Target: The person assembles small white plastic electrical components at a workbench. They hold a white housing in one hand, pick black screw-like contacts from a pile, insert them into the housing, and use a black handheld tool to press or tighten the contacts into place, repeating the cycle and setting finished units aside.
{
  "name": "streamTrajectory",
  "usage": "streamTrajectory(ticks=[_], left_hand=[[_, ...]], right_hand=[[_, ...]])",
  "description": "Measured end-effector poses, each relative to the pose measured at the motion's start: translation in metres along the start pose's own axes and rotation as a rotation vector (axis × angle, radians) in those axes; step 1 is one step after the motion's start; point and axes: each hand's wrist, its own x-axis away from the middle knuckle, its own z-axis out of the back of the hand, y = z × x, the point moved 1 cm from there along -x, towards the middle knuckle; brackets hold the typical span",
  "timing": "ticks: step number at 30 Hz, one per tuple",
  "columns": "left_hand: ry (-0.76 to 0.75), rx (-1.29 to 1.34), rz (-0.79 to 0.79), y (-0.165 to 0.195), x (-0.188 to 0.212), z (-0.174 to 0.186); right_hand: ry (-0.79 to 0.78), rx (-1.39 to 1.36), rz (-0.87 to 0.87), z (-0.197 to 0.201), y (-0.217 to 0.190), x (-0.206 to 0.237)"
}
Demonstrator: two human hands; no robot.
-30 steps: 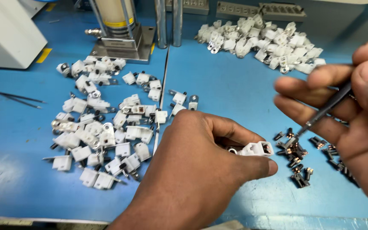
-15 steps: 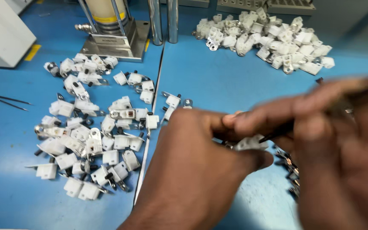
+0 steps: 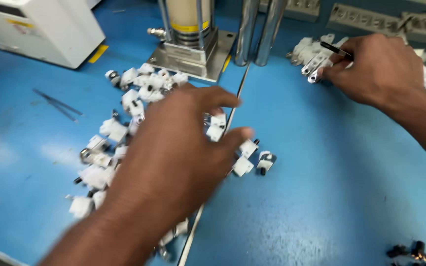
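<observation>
The left hand (image 3: 173,148), fingers spread and holding nothing I could see, hovered blurred over the near heap of white plastic parts (image 3: 124,133) on the blue table (image 3: 331,197). Farther off, the right hand (image 3: 375,69) pinched dark tweezers (image 3: 335,49) (tips hidden) at the far pile (image 3: 314,54).

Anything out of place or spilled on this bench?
Nothing damaged. White plastic parts lie loose in an untidy heap under the left hand, a few strays apart from it. Thin dark tweezers lie alone at left. The right hand, holding a thin dark tool, is at a second pile.
</observation>
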Motion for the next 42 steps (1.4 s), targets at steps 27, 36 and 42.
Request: streamTrajectory(ticks=[27,36,42], left_hand=[[-0.453,0.445,0.106,0.085,0.099,-0.012],[-0.393,0.457,0.075,0.076,0.109,-0.008],[-0.404,0.621,0.113,0.059,0.106,-0.003]], right_hand=[[-0.373,-0.823,-0.553,0.105,0.056,0.235],[-0.346,-0.924,-0.673,0.120,0.003,0.254],[-0.338,-1.484,-0.408,0.125,-0.037,0.250]])
